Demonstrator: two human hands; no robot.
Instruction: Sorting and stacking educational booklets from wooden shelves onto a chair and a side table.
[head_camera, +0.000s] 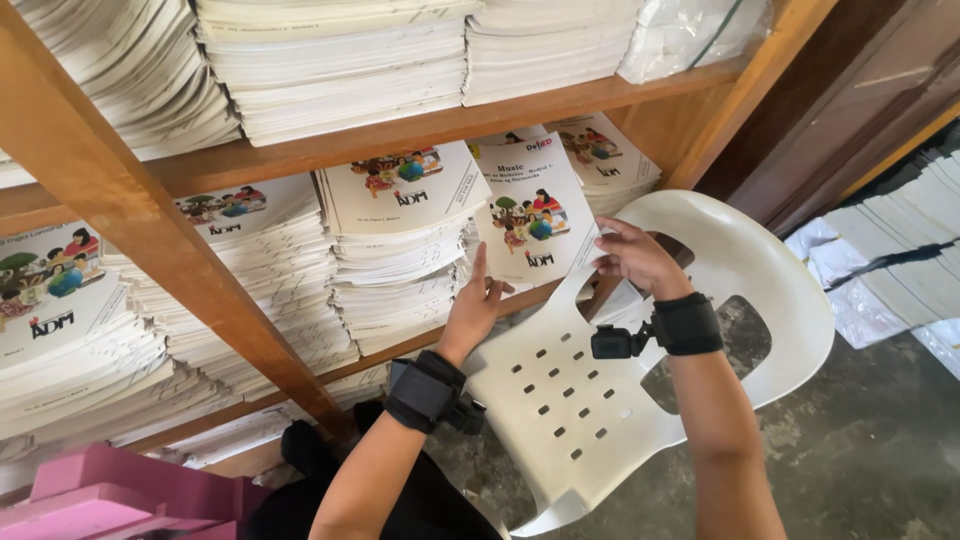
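At the near left corner a pink plastic piece (95, 495) pokes into view. Above it a slanting wooden post (150, 235) crosses the shelving, and left of the post sits a tall pile of white booklets (70, 330) with an illustrated cover on top. Right of the post, on the middle wooden shelf (400, 345), two more stacks stand side by side, the second stack (405, 250) topped by a cover showing small coloured figures. The upper shelf carries thick bundles of plain white paper (330, 65).

The left hand (472, 308) reaches up with a black strap on its wrist; its fingers are extended, the forefinger pointing up along the lower left edge of a loose booklet (532, 215), touching it rather than wrapped around it. This booklet stands tilted, cover facing the camera, at the front of the shelf between the second stack and a further stack (605, 155) at the right end.

The right hand (635, 258) pinches the booklet's lower right edge, fingers curled against the cover. Its wrist bears a black band with a small camera.

Beneath both forearms lies a white plastic chair (730, 300), tipped over, its slotted seat facing up. At far right, wrapped paper bundles (890, 260) rest on the concrete floor (860, 450).
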